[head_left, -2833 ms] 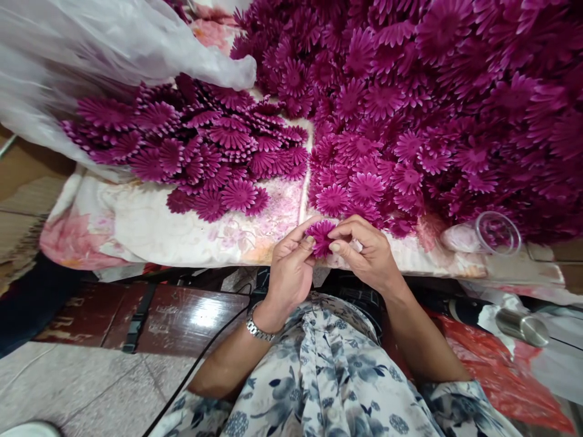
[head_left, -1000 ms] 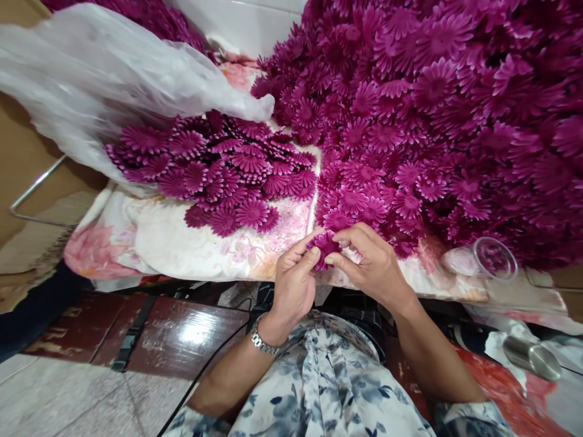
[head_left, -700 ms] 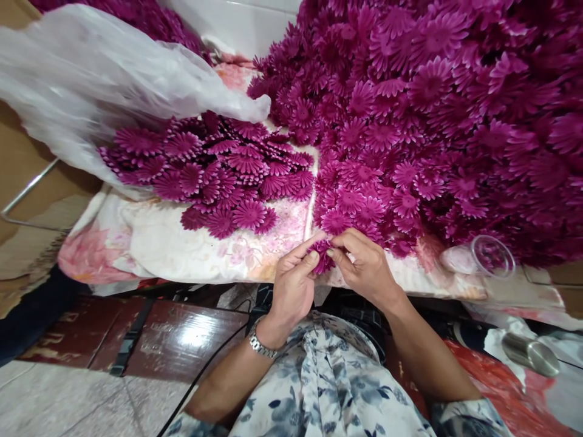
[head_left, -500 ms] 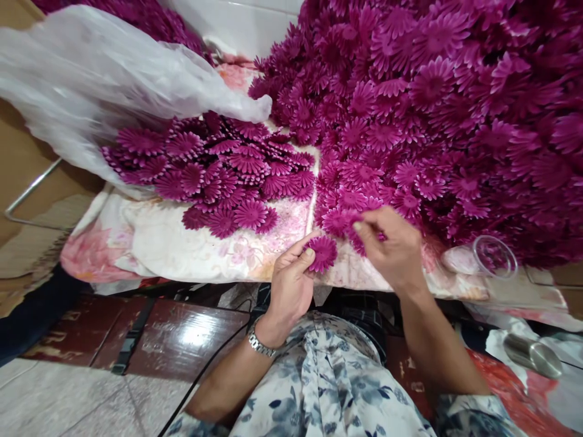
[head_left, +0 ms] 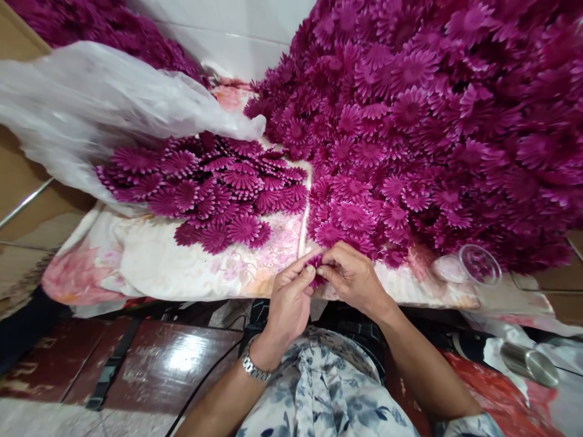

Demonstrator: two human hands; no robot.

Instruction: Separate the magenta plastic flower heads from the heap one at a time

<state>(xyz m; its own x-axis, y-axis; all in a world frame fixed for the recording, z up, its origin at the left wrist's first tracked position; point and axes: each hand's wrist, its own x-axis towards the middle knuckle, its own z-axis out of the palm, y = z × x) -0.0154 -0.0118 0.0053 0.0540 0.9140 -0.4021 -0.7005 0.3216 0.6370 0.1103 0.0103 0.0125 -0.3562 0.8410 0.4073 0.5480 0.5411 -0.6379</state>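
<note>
A purple artificial flower head (head_left: 316, 278) is pinched between the thumb and fingers of my left hand (head_left: 291, 291), just over the cloth's front edge. My right hand (head_left: 350, 276) meets it from the right, its thumb and forefinger closed on the flower's right side. Fingers hide most of the flower, and whether a second one is layered on it I cannot tell. Beyond my right hand rises a large heap of loose purple flower heads (head_left: 410, 133). To the far left of my hands lies a smaller group of stacked flower heads (head_left: 218, 188).
A white plastic bag (head_left: 127, 91) drapes over the left group. A floral cloth (head_left: 159, 255) covers the table. At the right edge lies a clear plastic cup (head_left: 480, 265) on its side. A metal tumbler (head_left: 528, 363) lies lower right, near a red plastic bag (head_left: 483, 388).
My right hand has come from the heap's front edge, leftward and down, to the flower in my left hand. My left hand keeps its pinch. The view has shifted slightly.
</note>
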